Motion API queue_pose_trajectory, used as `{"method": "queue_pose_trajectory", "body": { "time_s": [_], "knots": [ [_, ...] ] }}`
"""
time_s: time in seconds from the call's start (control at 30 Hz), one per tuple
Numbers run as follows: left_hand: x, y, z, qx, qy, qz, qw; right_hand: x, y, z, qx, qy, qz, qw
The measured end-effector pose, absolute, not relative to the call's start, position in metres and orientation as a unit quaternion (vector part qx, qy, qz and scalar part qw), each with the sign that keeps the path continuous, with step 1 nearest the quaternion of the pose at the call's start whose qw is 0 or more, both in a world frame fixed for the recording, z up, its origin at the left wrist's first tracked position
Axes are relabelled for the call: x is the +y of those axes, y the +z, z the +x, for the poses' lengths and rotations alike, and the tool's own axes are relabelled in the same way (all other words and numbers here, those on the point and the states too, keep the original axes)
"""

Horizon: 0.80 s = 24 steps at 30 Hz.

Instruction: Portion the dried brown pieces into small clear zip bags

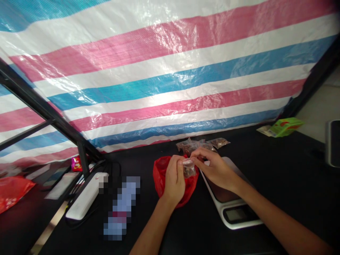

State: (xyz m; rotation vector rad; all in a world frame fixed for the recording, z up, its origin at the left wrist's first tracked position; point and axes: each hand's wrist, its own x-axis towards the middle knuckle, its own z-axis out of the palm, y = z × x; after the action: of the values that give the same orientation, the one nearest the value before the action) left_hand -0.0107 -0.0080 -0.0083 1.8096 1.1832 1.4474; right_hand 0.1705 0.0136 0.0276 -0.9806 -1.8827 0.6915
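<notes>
A small clear plastic bag (pixel 189 169) hangs between my two hands, over a red plastic bag (pixel 160 173) that stands on the black table. Its lower part holds something too small to make out. My left hand (pixel 175 179) is closed on the bag's left edge. At its upper right edge, my right hand (pixel 209 164) pinches with thumb and fingertips. Under my right hand and forearm lies a white kitchen scale (pixel 225 212) with a dark plate, partly covered. Just behind the hands are several filled clear bags (pixel 196 146) with brown contents.
A white power strip (pixel 86 196) with black cables lies on the left, beside a blurred-out object (pixel 123 209). A green packet (pixel 288 127) rests at the back right. Striped sheeting (pixel 170 78) rises behind the table, with a black metal frame (pixel 26 94) at left.
</notes>
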Motion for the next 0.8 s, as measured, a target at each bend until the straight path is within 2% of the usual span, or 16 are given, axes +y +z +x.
{"method": "queue_pose_trajectory", "body": {
  "time_s": [0.2,0.4,0.6,0.8],
  "knots": [
    [-0.0082,-0.0090,-0.0087,0.424,0.513,0.703,0.251,0.0144,0.0234,0.1709,-0.784,0.193,-0.422,0.413],
    [-0.0072,-0.0087,-0.0089,0.422,0.528,0.701,0.228,0.0155,0.0263,0.1747,-0.795,0.219,-0.396,0.402],
    [-0.0062,-0.0070,-0.0091,0.416,0.529,0.707,0.218,0.0130,0.0262,0.1715,-0.805,0.149,-0.410,0.402],
    [-0.0060,-0.0061,-0.0114,0.410,0.534,0.715,0.189,0.0087,0.0278,0.1700,-0.823,0.185,-0.377,0.383]
  ]
}}
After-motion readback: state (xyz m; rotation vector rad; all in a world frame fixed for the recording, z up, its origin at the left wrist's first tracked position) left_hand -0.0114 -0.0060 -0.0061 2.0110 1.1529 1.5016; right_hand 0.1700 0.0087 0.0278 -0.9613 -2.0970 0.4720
